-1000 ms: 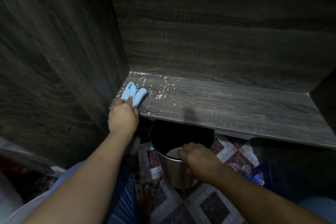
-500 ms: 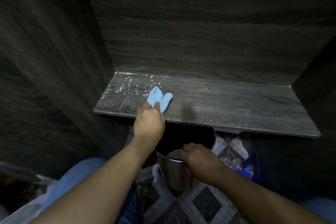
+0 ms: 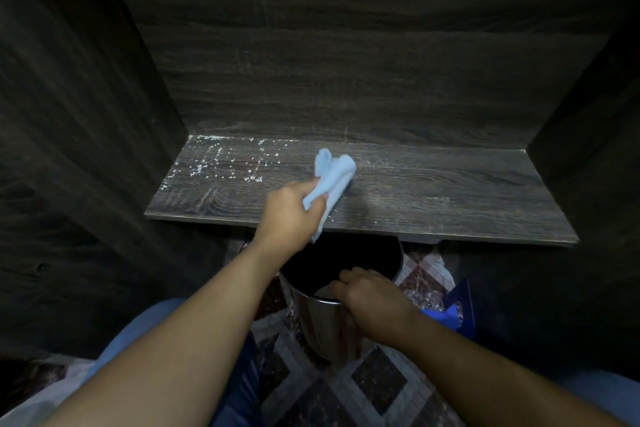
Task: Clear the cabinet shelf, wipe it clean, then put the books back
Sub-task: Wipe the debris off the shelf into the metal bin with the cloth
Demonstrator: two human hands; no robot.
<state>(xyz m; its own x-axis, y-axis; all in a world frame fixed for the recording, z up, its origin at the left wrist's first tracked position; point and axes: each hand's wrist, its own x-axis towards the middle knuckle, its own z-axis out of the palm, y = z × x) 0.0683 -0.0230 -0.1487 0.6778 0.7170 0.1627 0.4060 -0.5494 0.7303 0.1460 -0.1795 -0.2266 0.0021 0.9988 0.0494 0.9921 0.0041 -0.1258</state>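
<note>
Cloth (image 3: 332,173) looks soft and light; my left hand (image 3: 287,215) grips its bunched near end on the shelf (image 3: 450,198), while my right hand (image 3: 370,302) clasps the pail (image 3: 322,322) rim.

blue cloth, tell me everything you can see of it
The light blue cloth is soft and bunched into two rounded folds pointing toward the back wall. The left hand grips its near end; a corner hangs past the front edge of the shelf. Its far part seems to rest on the shelf, right of the white specks.
</note>
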